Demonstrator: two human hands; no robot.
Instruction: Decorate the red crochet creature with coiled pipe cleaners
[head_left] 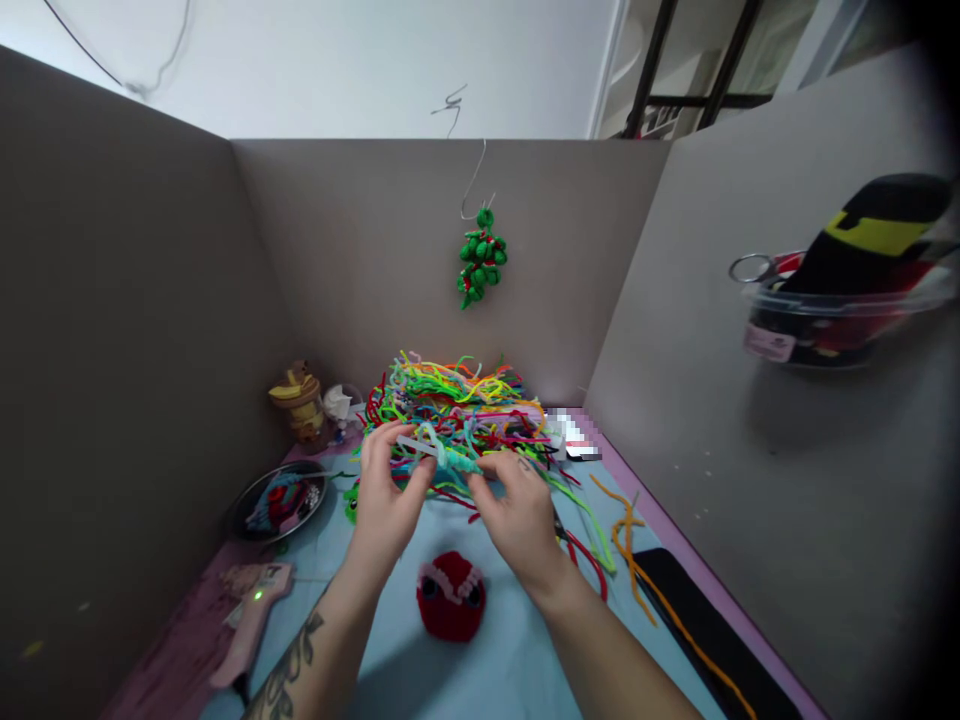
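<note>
Above the table my left hand pinches a pale, flat stick between thumb and fingers. A turquoise pipe cleaner is coiled around or against the stick's right end; I cannot tell exactly how it is fixed. My right hand is closed on the right end of this turquoise pipe cleaner, thumb against fingers. Below, between my forearms, a round red fuzzy figure with dark eyes and a pink strip across it rests on the blue cloth.
Behind my hands lies a large heap of coloured pipe cleaners. A pink glue gun with a green light and a dark bowl are at left. At right lie orange pipe cleaners and a black slab. Grey panels enclose the table.
</note>
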